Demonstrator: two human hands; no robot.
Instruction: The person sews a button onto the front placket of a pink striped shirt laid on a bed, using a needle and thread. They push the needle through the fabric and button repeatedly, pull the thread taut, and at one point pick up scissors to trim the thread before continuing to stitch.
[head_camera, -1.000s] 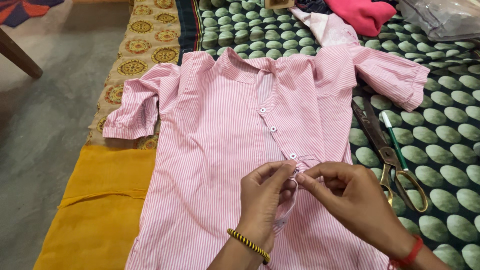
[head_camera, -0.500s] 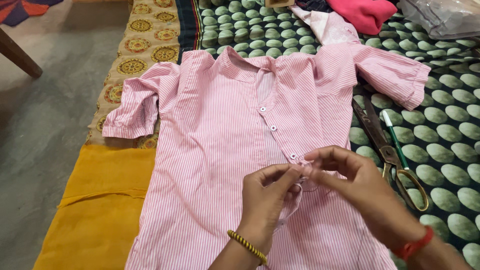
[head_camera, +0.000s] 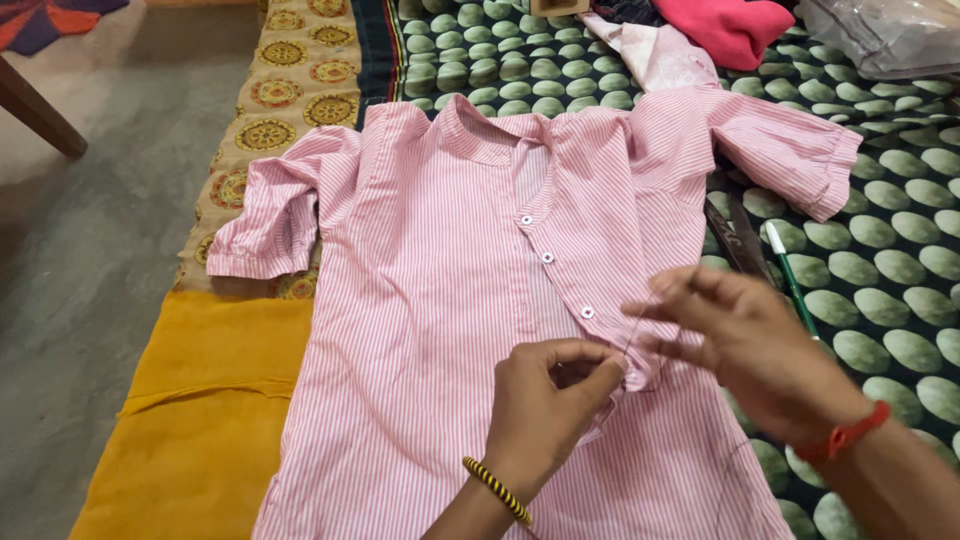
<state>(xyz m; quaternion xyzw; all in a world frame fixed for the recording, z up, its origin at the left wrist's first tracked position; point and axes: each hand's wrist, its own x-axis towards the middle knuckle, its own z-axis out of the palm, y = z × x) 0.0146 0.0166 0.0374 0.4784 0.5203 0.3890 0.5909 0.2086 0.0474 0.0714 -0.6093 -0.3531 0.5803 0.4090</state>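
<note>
Striped shirt (head_camera: 440, 300) beside scissors (head_camera: 735, 235), pen (head_camera: 790, 280), yellow cloth (head_camera: 200, 410).

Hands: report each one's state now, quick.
Left hand: pinched shut on the pink striped shirt.
Right hand: pinched shut, apparently on a needle.

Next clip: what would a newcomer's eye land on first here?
A pink-and-white striped shirt lies spread flat across the middle, over a green spotted cloth. At its button placket, the left hand pinches the fabric while the right hand is raised just beside it. Scissors lie right of the shirt.
</note>
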